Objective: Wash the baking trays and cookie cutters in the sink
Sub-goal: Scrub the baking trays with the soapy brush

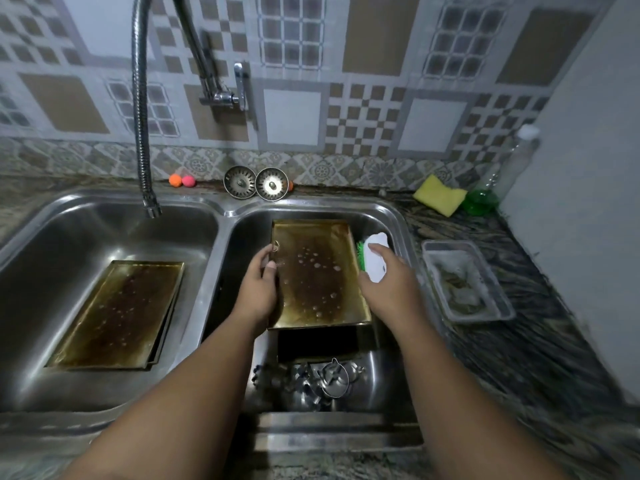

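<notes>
A stained golden baking tray [317,275] with soap bubbles is tilted in the right sink basin [394,216]. My left hand [258,289] grips its left edge. My right hand [389,284] holds a white scrub brush [375,258] with green bristles beside the tray's right edge. Under the tray lies a dark tray [317,344]. Several metal cookie cutters [322,379] lie at the near end of the same basin. Another stained tray [119,315], stacked on one more, rests in the left basin [104,216].
The flexible faucet hose [142,133] hangs over the left basin. Two sink strainers [256,183] and small orange and pink balls [181,180] sit behind the sink. On the right counter are a yellow sponge [440,195], a green soap bottle [485,199] and a clear plastic container [465,282].
</notes>
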